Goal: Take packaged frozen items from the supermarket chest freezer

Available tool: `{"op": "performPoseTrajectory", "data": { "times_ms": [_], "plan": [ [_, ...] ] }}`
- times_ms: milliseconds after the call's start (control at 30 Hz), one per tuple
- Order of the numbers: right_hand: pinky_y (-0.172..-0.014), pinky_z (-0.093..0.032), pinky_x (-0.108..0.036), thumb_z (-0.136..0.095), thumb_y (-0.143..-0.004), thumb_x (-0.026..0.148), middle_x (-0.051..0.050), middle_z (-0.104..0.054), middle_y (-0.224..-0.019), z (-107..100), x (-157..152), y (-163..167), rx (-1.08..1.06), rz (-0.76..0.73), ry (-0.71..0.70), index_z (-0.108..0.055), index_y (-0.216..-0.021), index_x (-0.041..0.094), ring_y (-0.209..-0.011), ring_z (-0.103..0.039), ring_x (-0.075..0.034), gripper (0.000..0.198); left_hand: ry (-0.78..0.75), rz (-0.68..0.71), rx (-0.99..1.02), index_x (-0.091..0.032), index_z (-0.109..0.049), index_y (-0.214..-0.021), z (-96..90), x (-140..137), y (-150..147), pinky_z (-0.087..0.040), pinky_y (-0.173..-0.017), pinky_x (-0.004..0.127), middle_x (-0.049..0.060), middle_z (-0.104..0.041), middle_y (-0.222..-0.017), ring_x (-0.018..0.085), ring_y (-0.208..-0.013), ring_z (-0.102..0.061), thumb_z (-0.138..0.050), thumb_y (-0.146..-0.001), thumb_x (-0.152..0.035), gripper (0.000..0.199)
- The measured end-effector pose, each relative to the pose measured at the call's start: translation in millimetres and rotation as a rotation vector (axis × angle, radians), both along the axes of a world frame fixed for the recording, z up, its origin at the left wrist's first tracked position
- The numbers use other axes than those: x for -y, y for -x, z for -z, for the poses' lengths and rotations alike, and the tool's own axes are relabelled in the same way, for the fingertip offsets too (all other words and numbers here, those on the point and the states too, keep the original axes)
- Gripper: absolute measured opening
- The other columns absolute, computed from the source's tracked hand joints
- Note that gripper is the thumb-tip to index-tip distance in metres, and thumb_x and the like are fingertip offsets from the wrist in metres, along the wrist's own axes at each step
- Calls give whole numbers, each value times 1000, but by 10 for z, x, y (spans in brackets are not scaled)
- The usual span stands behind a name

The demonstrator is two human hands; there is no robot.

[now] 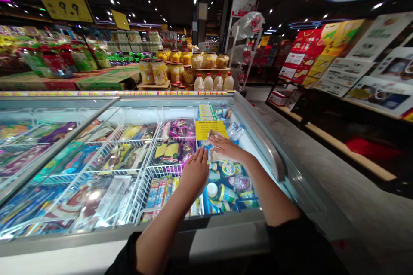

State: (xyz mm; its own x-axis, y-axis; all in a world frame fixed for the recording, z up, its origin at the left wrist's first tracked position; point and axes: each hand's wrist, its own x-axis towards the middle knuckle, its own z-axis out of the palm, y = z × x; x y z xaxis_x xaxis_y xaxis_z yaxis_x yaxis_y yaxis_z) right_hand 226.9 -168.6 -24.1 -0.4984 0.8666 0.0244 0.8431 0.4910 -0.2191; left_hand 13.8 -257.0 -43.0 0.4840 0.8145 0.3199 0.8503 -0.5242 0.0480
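**Right hand on pale cloth over freezer glass; left hand flat beside it**

Head view: freezer (84,240) runs across the front, glass top, goods visible below. Both hands are over the right end.

Right hand (229,148): fingers extended, nearly straight, close together, palm down. Has the pale cloth (215,155) under it; cloth shows past the fingers on the far side and again below the hand. Exact grip and thumb hidden. Could be fabric or tissue, can't tell.

Left hand (195,171): fingers straight, side by side, pointing away from the body; ring on one finger. Nothing seen in it; palm side hidden. It's just left of the cloth. Can't tell if it touches the glass.

Yellow notice (206,127) with dark print sits just beyond the right hand, partly overlapped by the cloth. Green-and-yellow labels (206,111) behind that.

Under the glass: tubs (227,193) below the right forearm, purple packets (180,127) left of the notice, wire baskets (142,182) of wrapped goods further left.

Behind freezer: jars (154,72) with yellow contents, four white bottles (218,82) with red caps, yellow price sign (63,3) reading 9.9 at upper left. Right side: boxes (343,76) stacked on shelves, across a grey floor (368,219).
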Motion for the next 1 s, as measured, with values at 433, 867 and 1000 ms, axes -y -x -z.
{"op": "performPoseTrajectory", "data": {
  "times_ms": [433,867,1000],
  "plan": [
    [-130,-30,-54,-36,-107,33,-2,-43,-167,-36,-247,248,30,187,-183,-42,-162,29,-159,-33,-28,55,-53,50,47,-9,-51,-152,54,-43,73,-49,-119,46,18,-50,-160,29,-150,-48,-42,-104,-23,50],
    [-132,-18,-56,-37,-107,29,-8,-40,-169,-43,-177,155,-66,292,-115,-44,-161,17,-160,-29,-32,56,18,100,166,-13,-47,-155,57,-57,140,-47,-121,51,18,-47,-162,30,-152,-45,-48,-101,-23,55],
    [-133,-15,-54,-32,-109,33,-2,-44,-167,-120,-70,276,-260,192,-2,-44,-161,23,-163,-21,-30,55,91,29,271,-16,-44,-156,-125,-24,151,-56,-113,47,16,-47,-163,29,-143,-56,-44,-106,-28,52]
  ]
}}
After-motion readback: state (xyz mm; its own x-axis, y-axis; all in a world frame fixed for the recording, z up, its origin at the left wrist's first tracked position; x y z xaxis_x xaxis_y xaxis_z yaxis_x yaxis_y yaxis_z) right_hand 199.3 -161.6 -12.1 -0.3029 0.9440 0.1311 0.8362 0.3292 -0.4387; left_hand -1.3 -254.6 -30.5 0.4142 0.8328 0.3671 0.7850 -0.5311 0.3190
